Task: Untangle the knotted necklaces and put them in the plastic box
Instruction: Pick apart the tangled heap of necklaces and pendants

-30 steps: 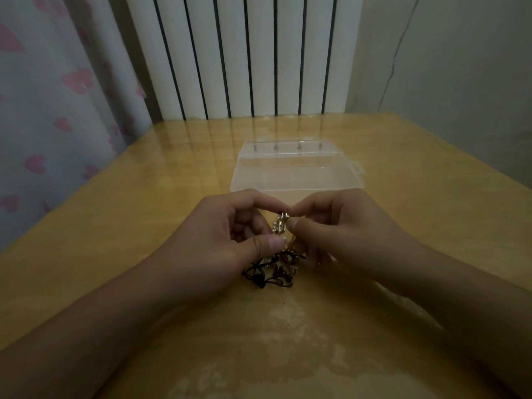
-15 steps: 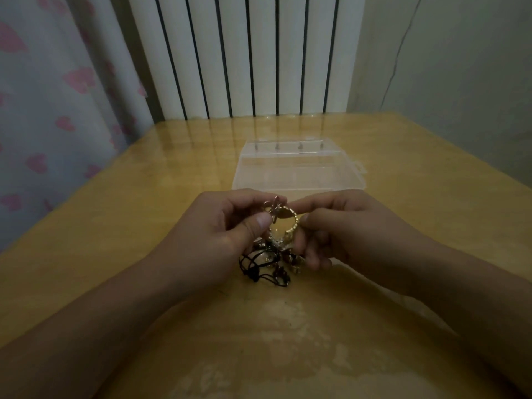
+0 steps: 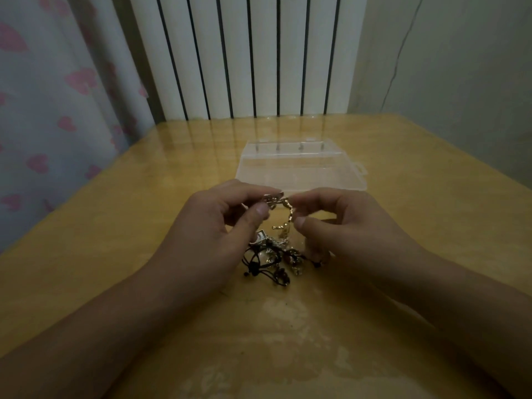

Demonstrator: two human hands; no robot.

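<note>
I see my left hand and right hand raised just above the bench, each pinching the gold chain near its top, thumb and forefinger curled on it. The chain hangs down between both hands into the tangle of necklaces, a knot of black cords and shiny metal pieces lying on the bench. Right hand's lower fingers touch or sit just beside the tangle; can't tell which. The clear plastic box sits just behind my hands, lid shut, latch tab on its right. White radiator behind the bench, heart-print curtain to the left, plain wall on the right.
</note>
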